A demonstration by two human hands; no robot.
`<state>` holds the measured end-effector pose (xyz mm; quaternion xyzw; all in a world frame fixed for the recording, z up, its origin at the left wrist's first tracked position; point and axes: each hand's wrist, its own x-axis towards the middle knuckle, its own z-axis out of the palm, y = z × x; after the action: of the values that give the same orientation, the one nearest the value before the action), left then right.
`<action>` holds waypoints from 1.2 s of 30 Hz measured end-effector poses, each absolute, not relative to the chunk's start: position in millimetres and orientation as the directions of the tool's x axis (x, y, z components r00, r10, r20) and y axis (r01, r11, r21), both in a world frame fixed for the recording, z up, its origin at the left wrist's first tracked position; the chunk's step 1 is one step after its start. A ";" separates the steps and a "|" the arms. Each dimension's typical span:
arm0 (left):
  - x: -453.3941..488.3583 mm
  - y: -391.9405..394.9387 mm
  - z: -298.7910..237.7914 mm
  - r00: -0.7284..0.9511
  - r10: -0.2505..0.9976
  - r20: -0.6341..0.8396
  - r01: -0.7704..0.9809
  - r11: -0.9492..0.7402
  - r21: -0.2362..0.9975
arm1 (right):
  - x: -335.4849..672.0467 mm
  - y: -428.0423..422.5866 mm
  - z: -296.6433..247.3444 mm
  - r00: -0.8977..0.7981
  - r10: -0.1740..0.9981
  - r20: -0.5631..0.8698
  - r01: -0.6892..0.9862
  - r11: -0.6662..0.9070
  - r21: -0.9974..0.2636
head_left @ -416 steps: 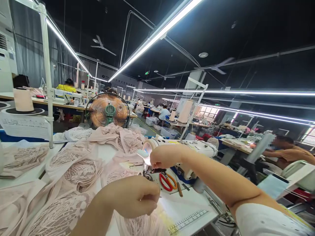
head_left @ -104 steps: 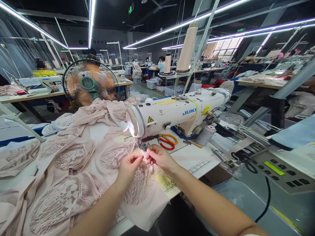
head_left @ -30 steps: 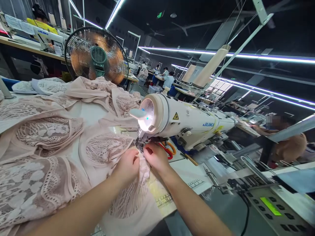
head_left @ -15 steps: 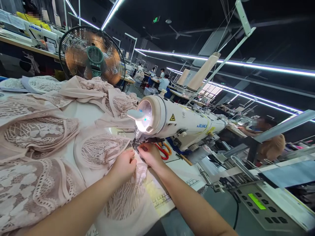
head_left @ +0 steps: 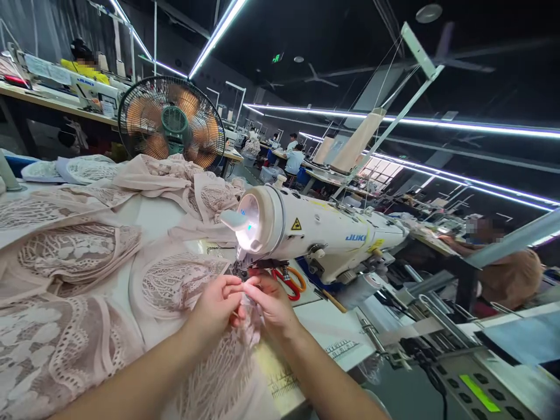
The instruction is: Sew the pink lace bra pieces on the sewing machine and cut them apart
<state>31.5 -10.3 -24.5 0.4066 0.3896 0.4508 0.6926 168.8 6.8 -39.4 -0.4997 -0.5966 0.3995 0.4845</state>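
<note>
Lace fabric (head_left: 212, 376) in pale pink is draped over the surface (head_left: 321, 324) at the lower centre of the frame, its upper end pinched by the left hand (head_left: 219, 308) and the right hand (head_left: 272, 303), just in front of the JUKI sewing machine (head_left: 301, 227). It is judged light, limp and easily snagged, best held by its plain border rather than its openwork.

A caged fan (head_left: 174, 121) stands right of a person in yellow (head_left: 86, 69).

Tube lights (head_left: 217, 38) and a glaring machine lamp (head_left: 249, 235) brighten dim surroundings.
</note>
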 end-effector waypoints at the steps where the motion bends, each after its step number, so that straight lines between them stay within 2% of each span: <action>1: 32.8 -11.0 -23.8 0.349 0.921 -0.176 -0.337 0.298 0.893 | 167.4 5.3 -38.4 -0.032 0.988 0.154 0.153 0.157 -0.976; 4: 35.0 -12.1 -24.3 0.405 0.898 -0.171 -0.357 0.327 0.875 | 164.9 2.2 -34.6 -0.008 0.995 0.101 0.039 0.101 -0.994; 10: 34.8 -10.0 -30.9 0.345 0.915 -0.211 -0.311 0.324 0.893 | 164.2 2.5 -31.7 -0.001 0.985 0.174 0.112 0.172 -0.979; 18: 35.0 -9.9 -31.0 0.335 0.915 -0.226 -0.236 0.314 0.920 | 161.2 1.8 -33.6 0.006 0.979 0.202 0.165 0.199 -0.966; 23: 36.0 -13.1 -27.5 0.342 0.910 -0.235 -0.237 0.326 0.915 | 161.4 7.7 -37.8 0.022 0.965 0.263 0.371 0.236 -0.898; 26: 34.5 -13.5 -23.1 0.238 0.943 -0.232 -0.249 0.290 0.924 | 166.5 19.1 -37.7 -0.009 0.975 0.223 0.545 0.191 -0.817; 28: 30.3 -11.3 -21.4 0.107 0.975 -0.195 -0.194 0.213 0.958 | 171.1 27.7 -36.0 -0.048 0.985 0.165 0.614 0.159 -0.773; 31: 21.0 -3.3 -23.9 -0.037 0.998 -0.058 -0.024 0.057 0.998 | 176.0 38.7 -33.5 -0.057 0.991 0.120 0.669 0.128 -0.732; 33: 15.9 2.9 -29.0 -0.075 0.997 0.004 0.052 0.000 0.999 | 176.2 44.3 -33.3 -0.043 0.994 0.098 0.700 0.100 -0.707; 36: 13.0 8.9 -37.5 -0.074 0.997 0.016 0.059 -0.011 0.998 | 172.7 50.2 -36.5 -0.003 0.995 0.099 0.740 0.069 -0.669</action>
<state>13.0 8.9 -37.5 0.4987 0.5294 0.5068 0.4627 172.7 50.2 -36.5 -0.6452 -0.6723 0.2222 0.2870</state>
